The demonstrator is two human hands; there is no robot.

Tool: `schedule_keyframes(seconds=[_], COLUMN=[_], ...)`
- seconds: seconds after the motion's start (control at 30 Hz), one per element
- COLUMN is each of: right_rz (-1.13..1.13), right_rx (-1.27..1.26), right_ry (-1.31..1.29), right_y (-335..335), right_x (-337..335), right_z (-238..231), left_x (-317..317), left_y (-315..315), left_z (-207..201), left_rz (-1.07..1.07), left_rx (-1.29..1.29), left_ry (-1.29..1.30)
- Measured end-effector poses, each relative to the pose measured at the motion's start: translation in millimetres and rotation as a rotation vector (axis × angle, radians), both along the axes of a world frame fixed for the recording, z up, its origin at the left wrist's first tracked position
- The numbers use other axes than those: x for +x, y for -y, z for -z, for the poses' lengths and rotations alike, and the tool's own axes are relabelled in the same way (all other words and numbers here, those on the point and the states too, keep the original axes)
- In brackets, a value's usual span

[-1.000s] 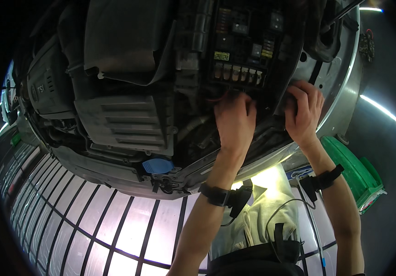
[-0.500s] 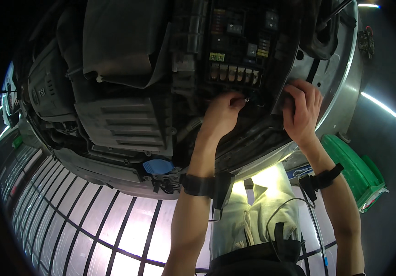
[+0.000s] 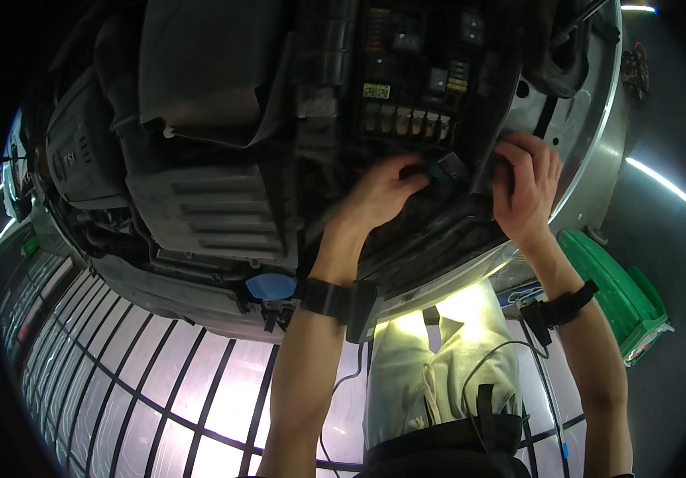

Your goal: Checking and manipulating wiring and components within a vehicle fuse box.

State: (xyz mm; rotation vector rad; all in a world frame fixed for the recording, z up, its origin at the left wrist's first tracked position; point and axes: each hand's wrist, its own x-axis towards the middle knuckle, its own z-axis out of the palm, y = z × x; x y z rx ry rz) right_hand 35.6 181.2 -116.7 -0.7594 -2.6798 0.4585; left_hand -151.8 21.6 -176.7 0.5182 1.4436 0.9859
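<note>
The fuse box (image 3: 406, 80) lies uncovered in a car's engine bay, with coloured fuses and a row of larger metal-strip fuses (image 3: 406, 123) along its near end. Just below that row is my left hand (image 3: 379, 195), slightly blurred, thumb and fingers pinched together. What they grip is too dark to make out. A dark greenish part (image 3: 441, 170) sits right beside its fingertips. My right hand (image 3: 528, 187) is bent over the edge of a black plastic panel (image 3: 486, 163) to the right of the box, its fingertips hidden behind that edge.
A ribbed black cover (image 3: 199, 211) and the engine cover (image 3: 80, 151) lie left. A blue cap (image 3: 272, 286) is near the front edge. On the floor at the right stands a green bin (image 3: 618, 291). Straps with a cable (image 3: 502, 344) sit on my forearms.
My left hand and forearm have shifted slightly left, and the dark greenish part beside the fingertips shows more. My right hand has stayed in place at the panel edge.
</note>
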Motion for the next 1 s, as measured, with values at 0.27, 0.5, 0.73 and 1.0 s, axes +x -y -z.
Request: schedule_keyframes(seconds=[0.27,0.5,0.73,1.0], right_rz=[0.000,-0.085,-0.230,-0.111], right_rx=[0.012,-0.039,0.252,0.180], right_ry=[0.011,-0.093,0.520,0.621], right_y=[-1,6,25,49], right_x=[2,-6,-59,-77], right_z=[2,-13,-52,-66], left_x=[9,9,14,23], left_y=[0,8,11,8], left_z=[-3,3,5,17], left_rz=[0.013,-0.042,-0.123,-0.225], left_rx=[0.061,0.099,0.149,0.220], left_ry=[-0.165,-0.164,-0.149,-0.083])
